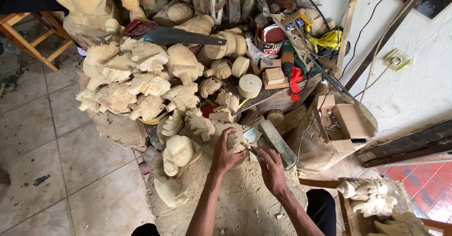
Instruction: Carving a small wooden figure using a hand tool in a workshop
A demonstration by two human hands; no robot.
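Carved wooden piece sits just below the centre of the head view, on a big sawdust-covered stump that serves as our table. Our left hand wraps it from 9 o'clock, its grip closed round the pale block, we judge to steady it against the push of the tool. Our right hand comes in from 4 o'clock, grip closed on a small carving tool whose tip touches the piece; the short hold near the blade looks meant for fine control.

At 12 o'clock a heap of unfinished pale carvings lies within reach, with a larger rounded figure just beside our left hand at 9 o'clock. A handsaw with a dark red handle rests on top of the heap. A flat grey sharpening stone lies at 2 o'clock, near the right hand.

Further up at 1 o'clock stands a round red and white tin with a printed band, too small to make out. At 3 o'clock a plain brown cardboard box stands open with small metal bits inside. A yellow plastic bag lies crumpled near the white wall.
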